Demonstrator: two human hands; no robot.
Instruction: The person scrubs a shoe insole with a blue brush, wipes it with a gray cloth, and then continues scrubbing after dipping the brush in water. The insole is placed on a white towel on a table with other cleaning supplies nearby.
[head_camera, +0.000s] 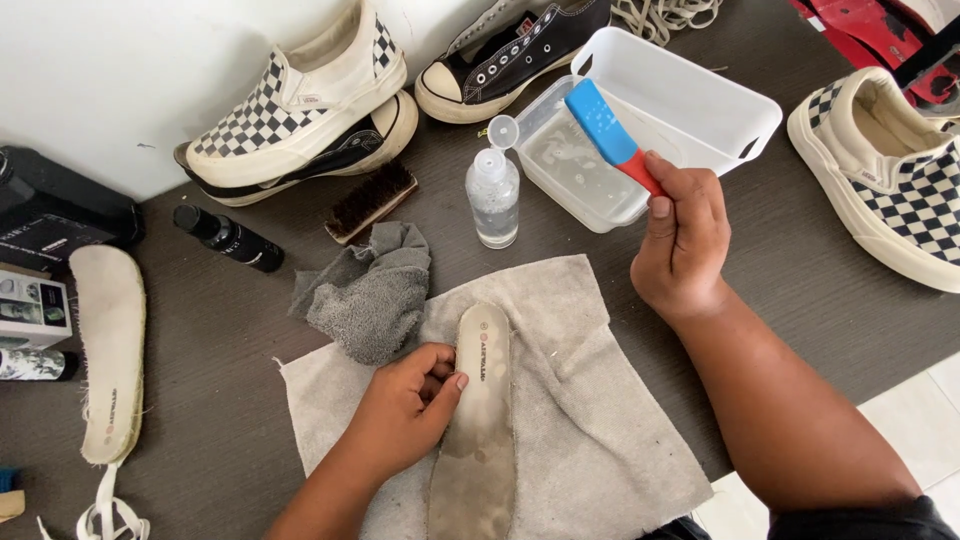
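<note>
A worn, dirty insole (477, 420) lies lengthwise on a grey towel (580, 420) spread on the dark table. My left hand (408, 408) grips the insole's left edge near its top, thumb on its upper face. My right hand (680, 240) is raised to the right of the towel and holds a brush with a red handle and blue head (608, 130). The brush head points up and left over a clear plastic tub of water (580, 165). Its bristles are turned away from me.
A small clear bottle with open flip cap (493, 195) stands behind the towel. Nearby lie a crumpled grey cloth (370, 290), a wooden brush (372, 200), a black bottle (230, 238), a second insole (110, 350), a white basket (690, 95) and several checkered and black shoes.
</note>
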